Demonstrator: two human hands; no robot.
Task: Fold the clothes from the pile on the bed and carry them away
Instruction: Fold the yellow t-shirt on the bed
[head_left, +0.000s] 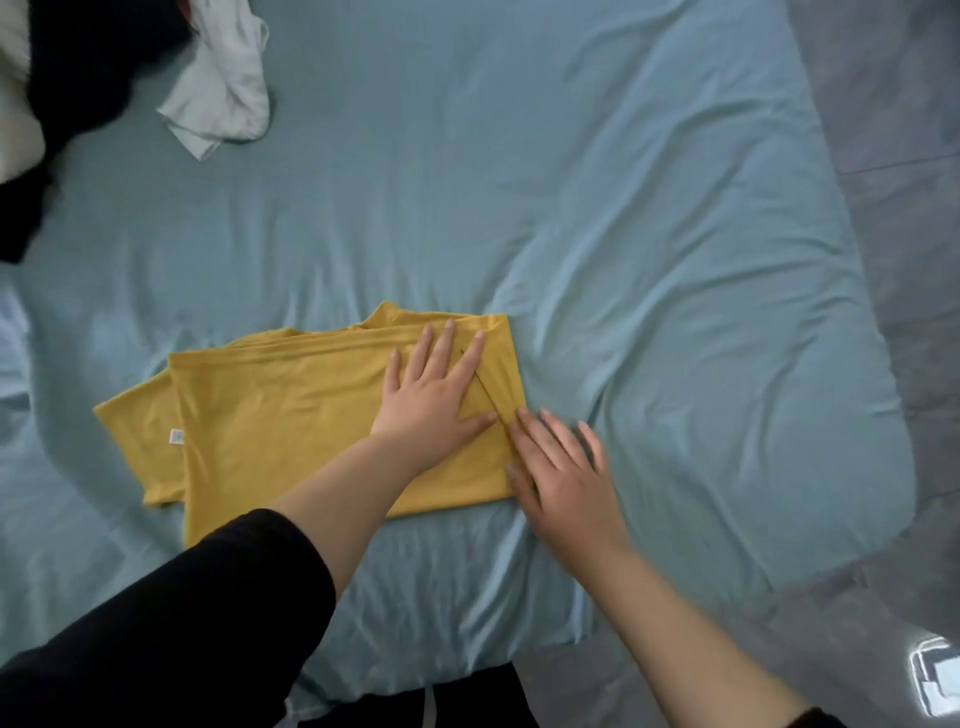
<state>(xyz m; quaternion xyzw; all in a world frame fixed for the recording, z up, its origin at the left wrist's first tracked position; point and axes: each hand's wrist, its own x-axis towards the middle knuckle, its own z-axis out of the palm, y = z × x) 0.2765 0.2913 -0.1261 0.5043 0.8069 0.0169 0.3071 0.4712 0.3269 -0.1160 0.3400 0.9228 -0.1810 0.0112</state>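
I see left grip (436, 389) flat, released, on yellow shirt (285, 415); right grip (566, 478) blurred, released, at shirt's edge. Pile (78, 78) beyond, cropped.

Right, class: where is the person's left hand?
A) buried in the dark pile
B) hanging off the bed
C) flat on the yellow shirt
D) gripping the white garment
C: the left hand lies flat on the yellow shirt, far from the white garment and dark pile.

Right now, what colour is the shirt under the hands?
Mustard yellow, plain; the shirt shows best in the head view.
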